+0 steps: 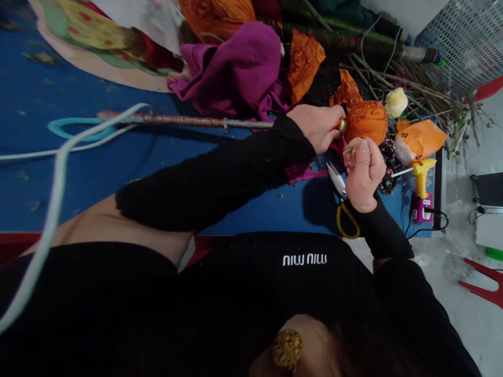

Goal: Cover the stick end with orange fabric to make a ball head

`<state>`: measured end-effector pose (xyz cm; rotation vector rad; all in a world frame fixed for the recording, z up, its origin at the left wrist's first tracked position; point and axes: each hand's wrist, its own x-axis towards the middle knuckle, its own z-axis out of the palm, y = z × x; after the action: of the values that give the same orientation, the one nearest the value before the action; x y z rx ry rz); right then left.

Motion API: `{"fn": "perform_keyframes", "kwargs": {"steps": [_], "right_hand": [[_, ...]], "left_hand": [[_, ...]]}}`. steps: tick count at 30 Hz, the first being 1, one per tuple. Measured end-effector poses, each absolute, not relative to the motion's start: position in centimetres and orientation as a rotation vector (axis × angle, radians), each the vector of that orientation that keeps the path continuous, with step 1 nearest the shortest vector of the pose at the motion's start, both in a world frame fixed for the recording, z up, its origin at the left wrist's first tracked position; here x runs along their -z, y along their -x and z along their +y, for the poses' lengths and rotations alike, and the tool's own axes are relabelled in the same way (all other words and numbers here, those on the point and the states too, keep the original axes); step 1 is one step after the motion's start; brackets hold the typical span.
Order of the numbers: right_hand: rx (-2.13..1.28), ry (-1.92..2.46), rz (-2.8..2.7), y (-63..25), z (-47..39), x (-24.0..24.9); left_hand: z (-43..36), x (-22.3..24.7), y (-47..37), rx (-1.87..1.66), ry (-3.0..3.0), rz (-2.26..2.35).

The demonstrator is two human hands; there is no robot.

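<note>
My left hand [316,128] is closed around the end of a long rod [188,121], which runs left under my wrist; a small gold-coloured piece [343,126] shows at its fingertips. Just to the right, my right hand [365,175] is closed, pinching a small beige piece [351,148]. Both hands are close together but apart. Behind them sits a round orange cloth bundle [367,121]. Scissors [348,220] with yellow handles lie beside my right wrist, partly hidden by it.
Purple cloth [239,68] and orange scraps [304,63] lie across the back of the blue table [23,193]. Twigs [428,86], an orange packet [422,140], a yellow glue gun [422,175] and a purple power socket [422,208] are at the right. A pale cord [58,188] hangs at the left.
</note>
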<state>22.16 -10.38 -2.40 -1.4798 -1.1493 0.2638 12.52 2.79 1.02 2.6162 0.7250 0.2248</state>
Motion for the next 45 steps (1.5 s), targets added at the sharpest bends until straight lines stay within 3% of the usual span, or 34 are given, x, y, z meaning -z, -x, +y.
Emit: {"fn": "perform_keyframes", "kwargs": {"steps": [10, 18, 22, 24, 28, 33, 41, 45], "right_hand": [[-0.253, 1.247, -1.511, -22.9, -10.7, 0.3], [0.406, 1.191, -1.772, -25.8, -11.6, -2.2], [0.096, 1.742, -1.517, -28.0, -11.1, -1.6], [0.134, 1.851, -1.318, -28.9, -10.7, -1.1], [0.493, 1.55, -1.112, -28.8, -10.7, -1.3], [0.256, 1.491, -1.477, -26.4, -10.3, -1.7], [0.043, 1.656, -1.337, -25.9, -8.7, 1.3], [0.13, 1.656, -1.32, -25.7, -8.6, 1.8]], "left_hand": [[4.1, -0.4, -13.2, -0.355, -2.461, 0.737], [7.7, -3.9, -9.7, -0.6, -2.042, 0.634], [8.0, -4.6, -8.7, -0.634, -1.937, 0.573], [7.8, -4.3, -9.0, -0.636, -1.883, 0.556], [6.5, -3.2, -10.4, -0.57, -1.87, 0.582], [4.6, -2.1, -12.0, -0.419, -1.944, 0.648], [3.6, -1.5, -12.7, -0.31, -1.919, 0.684], [3.2, -1.7, -12.5, -0.291, -1.985, 0.673]]}}
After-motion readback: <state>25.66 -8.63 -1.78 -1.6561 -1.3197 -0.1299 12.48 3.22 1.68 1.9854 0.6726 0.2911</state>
